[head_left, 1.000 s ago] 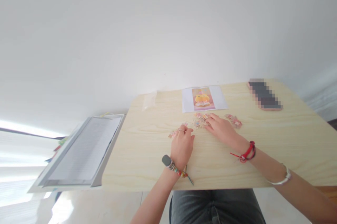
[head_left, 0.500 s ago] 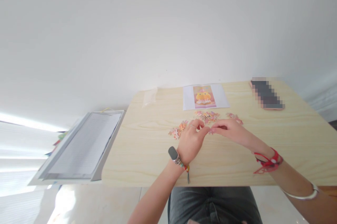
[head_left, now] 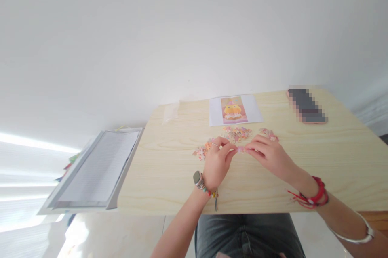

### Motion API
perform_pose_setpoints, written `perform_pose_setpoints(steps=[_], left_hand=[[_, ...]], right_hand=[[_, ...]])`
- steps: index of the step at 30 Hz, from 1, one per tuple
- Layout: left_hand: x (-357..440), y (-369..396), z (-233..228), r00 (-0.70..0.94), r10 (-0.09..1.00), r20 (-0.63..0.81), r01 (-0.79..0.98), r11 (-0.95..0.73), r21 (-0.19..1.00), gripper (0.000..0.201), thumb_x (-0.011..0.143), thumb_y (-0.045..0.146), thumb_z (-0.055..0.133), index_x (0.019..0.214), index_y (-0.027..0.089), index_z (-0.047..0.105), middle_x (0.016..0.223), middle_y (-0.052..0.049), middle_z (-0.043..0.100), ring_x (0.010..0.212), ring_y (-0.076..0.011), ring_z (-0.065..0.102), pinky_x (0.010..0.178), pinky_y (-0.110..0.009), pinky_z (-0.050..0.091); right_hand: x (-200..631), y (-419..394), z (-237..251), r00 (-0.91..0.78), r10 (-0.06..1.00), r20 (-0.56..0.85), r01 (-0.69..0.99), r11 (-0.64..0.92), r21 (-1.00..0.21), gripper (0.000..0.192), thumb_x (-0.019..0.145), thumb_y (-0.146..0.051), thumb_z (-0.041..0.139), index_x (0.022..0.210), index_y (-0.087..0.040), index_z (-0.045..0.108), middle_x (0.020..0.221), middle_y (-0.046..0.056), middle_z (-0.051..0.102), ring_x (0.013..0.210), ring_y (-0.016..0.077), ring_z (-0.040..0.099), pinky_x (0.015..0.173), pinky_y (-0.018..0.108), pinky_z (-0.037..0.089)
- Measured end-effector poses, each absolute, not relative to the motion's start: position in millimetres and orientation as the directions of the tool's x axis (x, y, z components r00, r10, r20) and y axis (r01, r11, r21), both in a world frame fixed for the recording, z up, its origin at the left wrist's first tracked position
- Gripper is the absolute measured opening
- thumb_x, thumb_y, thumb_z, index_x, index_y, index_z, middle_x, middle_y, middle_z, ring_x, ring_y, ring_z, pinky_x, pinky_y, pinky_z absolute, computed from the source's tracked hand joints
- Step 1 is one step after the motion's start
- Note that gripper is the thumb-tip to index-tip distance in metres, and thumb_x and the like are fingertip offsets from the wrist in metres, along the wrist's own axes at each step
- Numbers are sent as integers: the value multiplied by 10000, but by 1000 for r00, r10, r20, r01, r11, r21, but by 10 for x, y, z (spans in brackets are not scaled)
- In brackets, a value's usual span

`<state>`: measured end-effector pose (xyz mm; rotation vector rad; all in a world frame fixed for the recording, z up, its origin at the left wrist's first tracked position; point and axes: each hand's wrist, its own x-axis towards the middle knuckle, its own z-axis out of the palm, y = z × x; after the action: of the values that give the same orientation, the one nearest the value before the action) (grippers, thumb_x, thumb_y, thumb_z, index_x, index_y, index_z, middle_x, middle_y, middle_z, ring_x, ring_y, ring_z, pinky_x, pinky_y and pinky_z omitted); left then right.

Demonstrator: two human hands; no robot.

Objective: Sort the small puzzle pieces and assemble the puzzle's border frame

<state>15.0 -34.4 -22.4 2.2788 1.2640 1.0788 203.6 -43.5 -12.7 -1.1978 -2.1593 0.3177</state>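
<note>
Wood grain lies open between the forearms, from the pink puzzle piece to the near edge of the worktop. The piece sits right of the worktop's middle, its long axis roughly parallel to that edge. The left hand pinches its left end; the right hand's grip pinches the other. Beside the left edge, a tray holds papers.

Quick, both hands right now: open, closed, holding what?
Left hand: closed, pinching pink puzzle pieces from the left.
Right hand: closed, pinching the same pieces from the right.
</note>
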Motion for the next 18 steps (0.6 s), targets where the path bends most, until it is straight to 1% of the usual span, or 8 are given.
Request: perform_pose_setpoints(steps=[6, 18], left_hand=[[126, -352, -269, 332, 827, 453, 580, -558, 593, 92, 838, 181, 534, 839, 194, 625, 884, -39, 534, 815, -141, 545, 723, -275, 479], [78, -369, -291, 335, 838, 432, 618, -541, 571, 102, 847, 194, 522, 855, 197, 623, 891, -42, 530, 823, -144, 538, 735, -280, 469]], right_hand=[[2016, -434, -193, -414, 800, 435, 681, 589, -435, 205, 877, -258, 449, 819, -190, 633, 793, 48, 604, 735, 149, 594, 664, 268, 468], [1975, -425, -181, -425, 814, 396, 678, 576, -457, 212, 884, -258, 436, 831, -189, 629, 810, 47, 615, 737, 143, 599, 666, 260, 471]])
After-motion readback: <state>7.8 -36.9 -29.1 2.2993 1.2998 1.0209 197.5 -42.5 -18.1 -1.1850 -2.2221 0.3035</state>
